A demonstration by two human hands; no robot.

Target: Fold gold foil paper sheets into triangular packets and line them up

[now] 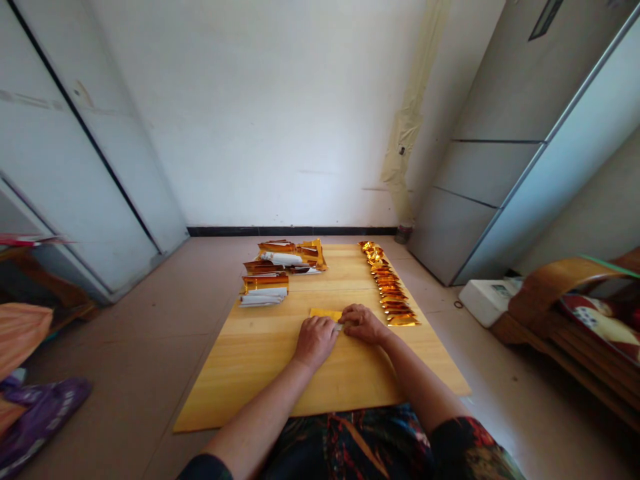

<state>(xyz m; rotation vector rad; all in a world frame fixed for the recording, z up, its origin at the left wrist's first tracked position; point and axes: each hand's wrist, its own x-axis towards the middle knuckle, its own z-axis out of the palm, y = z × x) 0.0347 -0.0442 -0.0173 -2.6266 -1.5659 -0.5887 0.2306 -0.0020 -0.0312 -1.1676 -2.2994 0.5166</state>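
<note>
From where I stand, the person sits close up to a wooden worktop (260, 373), both forearms stretched across it. Between and just beyond the two hands lies a gold sheet (323, 313), flat on the wood, partly hidden by the fingers. The left hand (317, 339) is curled low, its fingertips drawn narrow at a small whitish strip (339, 327); the right hand (365, 325) bends over the other end, fingers bunched. Whether either one truly pinches the strip or only presses it, I cannot tell.

The step in hand looks to me like folding or rolling the sheet's near edge. The next move, I'd judge, calls for both hands working evenly, keeping that edge straight and the rest flat.

Beyond, on the person's left, lie loose piles of gold and white sheets (265, 293); on the right runs a row of shiny gold pieces (393, 287), overlapping closely.
</note>
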